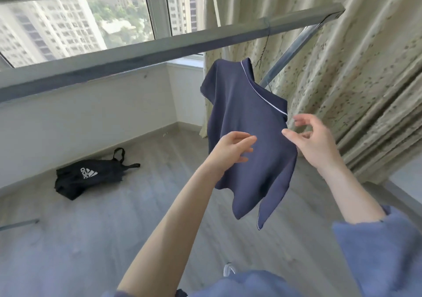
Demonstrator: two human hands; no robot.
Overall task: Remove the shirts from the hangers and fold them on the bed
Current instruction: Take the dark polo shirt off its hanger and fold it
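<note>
— How many shirts are hanging in front of you?
— One navy shirt.
— Bags?
— One black bag.
— Hands?
— Two, both mine: left hand, right hand.

hanger: hidden under shirt | right hand: fingertips blurred (thumb sharp) | rail: cut off left

Shirt under rail, bag on floor to its left, curtain behind
</note>
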